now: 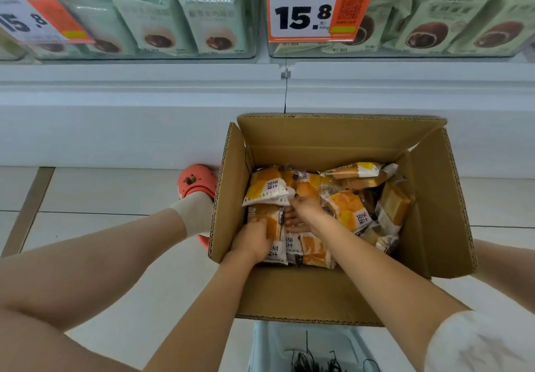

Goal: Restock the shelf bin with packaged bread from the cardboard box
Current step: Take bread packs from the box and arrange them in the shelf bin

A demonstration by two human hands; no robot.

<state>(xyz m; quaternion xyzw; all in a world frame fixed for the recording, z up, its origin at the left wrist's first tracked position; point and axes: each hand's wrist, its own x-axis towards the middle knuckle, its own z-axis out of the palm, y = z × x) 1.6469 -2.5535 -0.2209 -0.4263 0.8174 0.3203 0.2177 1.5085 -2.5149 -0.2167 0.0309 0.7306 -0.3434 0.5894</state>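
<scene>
Down in the open cardboard box [324, 140], both hands among the packaged bread [346, 212]: orange-and-white packets heaped loosely over the bottom, some flat, some tilted against the right wall. Left hand [252, 241] curled around 1 upright packet [267, 221] near the box's left wall, fingers wrapped over its top edge. Right hand [304, 208] reached across to the middle, fingers bent down onto the packets beside another packet [267, 189] (whether actually pinching 1 or only pressing on the heap, cannot tell). Box stood on the pale tiled floor [115, 197], flaps folded outward, just in front of the white shelf base [144, 125]. Left of the box, a foot in a coral clog [197, 182] and a cream sock [197, 212]. Up on the shelf, 2 clear bins [254, 38] filled with green packets [214, 21] showing a dark round pastry, each bin fronted by an orange price tag [318, 9] marked 15.8. At the bottom edge, a white container [266, 342] with some black wire-like pieces [307, 360] inside.
</scene>
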